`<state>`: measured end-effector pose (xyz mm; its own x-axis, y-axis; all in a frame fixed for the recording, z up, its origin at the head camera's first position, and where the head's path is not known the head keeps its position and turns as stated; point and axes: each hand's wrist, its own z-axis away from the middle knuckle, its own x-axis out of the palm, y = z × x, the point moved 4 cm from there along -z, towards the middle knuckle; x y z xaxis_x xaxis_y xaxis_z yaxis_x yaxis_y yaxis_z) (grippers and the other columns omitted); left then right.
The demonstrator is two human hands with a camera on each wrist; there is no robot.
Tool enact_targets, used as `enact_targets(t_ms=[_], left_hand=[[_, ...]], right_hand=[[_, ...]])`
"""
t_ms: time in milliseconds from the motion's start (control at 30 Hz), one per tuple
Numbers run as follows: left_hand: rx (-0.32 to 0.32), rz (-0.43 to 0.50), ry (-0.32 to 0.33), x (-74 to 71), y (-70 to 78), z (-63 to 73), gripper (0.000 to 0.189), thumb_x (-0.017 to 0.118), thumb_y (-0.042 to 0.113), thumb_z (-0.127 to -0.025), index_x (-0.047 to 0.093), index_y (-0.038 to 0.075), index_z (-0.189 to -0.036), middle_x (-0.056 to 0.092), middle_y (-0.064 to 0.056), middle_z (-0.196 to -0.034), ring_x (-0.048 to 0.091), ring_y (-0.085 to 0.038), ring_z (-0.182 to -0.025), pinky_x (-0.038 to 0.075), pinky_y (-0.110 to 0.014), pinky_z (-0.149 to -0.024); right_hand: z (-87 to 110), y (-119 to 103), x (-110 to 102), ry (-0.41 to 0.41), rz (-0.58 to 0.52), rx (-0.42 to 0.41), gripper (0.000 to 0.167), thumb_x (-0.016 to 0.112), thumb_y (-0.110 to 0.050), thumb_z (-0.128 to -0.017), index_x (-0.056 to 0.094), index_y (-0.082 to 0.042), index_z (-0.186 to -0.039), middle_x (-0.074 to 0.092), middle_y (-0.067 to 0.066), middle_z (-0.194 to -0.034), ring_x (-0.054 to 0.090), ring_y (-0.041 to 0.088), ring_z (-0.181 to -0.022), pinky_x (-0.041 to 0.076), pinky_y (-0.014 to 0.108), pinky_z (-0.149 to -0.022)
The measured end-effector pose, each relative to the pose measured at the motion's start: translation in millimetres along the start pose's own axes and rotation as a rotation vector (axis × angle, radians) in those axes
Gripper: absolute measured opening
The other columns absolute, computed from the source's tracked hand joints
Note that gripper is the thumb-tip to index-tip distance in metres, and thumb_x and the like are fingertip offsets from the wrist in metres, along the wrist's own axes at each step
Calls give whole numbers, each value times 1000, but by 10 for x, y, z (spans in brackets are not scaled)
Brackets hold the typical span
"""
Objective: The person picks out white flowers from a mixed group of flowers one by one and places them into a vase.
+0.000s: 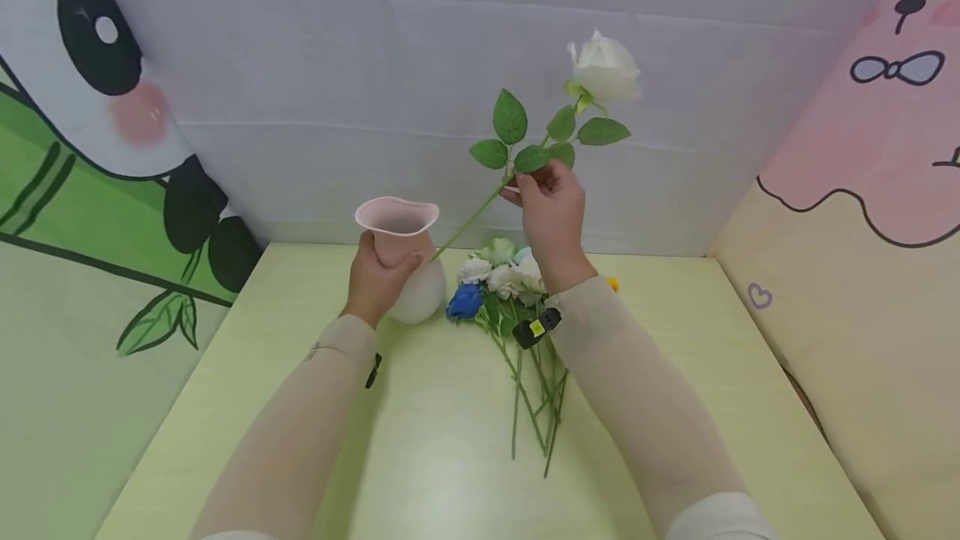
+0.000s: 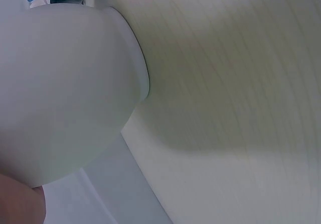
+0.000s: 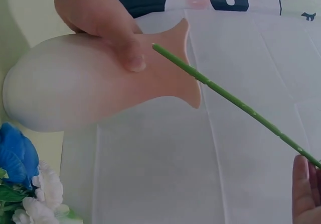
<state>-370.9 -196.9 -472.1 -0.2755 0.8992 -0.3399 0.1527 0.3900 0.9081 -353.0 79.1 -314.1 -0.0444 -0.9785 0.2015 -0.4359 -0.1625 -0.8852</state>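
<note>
My left hand grips a pink-and-white vase around its neck, the thumb across the front. The vase's wavy rim faces up, and its base touches the table in the left wrist view. My right hand pinches the green stem of a white rose just below its leaves. The bloom points up to the right, while the bare stem slants down to the left. Its cut end lies in front of the vase's neck in the right wrist view, outside the mouth. The left fingers behind the vase are hidden.
A bunch of artificial flowers lies on the table right of the vase: a blue rose, white blooms and a pale green one. Several stems point toward the front. A white sheet hangs behind; painted panels flank both sides.
</note>
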Motion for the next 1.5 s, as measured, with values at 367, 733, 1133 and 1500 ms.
enact_targets(t_ms=[367,733,1133,1500], left_hand=[[-25,9,-5,-24,-22,67,83,84,38,-85,39,12,-149,58,-14,-138,57,-33,-124,45,-56,-106],[-25,-8,0,-31,-18,48,85,84,42,-84,38,12,-150,57,-14,-140,55,-34,-127,44,-57,-108],[-17,1,-11,-23,21,10,86,84,43,-85,37,12,-150,56,-15,-141,54,-34,-129,43,-57,-108],[-15,-6,-10,-6,20,11,90,84,48,-83,37,11,-151,56,-15,-142,54,-34,-129,44,-58,-108]], right_hand=[[-123,-118,178,41,-50,-46,14,59,1,-103,63,3,-116,63,15,-103,69,30,-97,60,36,-86],[-263,-253,323,36,4,-76,18,58,-2,-104,60,2,-121,61,15,-108,67,27,-97,59,33,-86],[-279,-208,427,-47,179,-97,17,57,-2,-104,61,1,-120,62,14,-108,67,23,-98,59,28,-83],[-242,19,449,-40,176,11,16,59,-3,-103,63,1,-118,65,14,-105,70,28,-95,60,30,-83]])
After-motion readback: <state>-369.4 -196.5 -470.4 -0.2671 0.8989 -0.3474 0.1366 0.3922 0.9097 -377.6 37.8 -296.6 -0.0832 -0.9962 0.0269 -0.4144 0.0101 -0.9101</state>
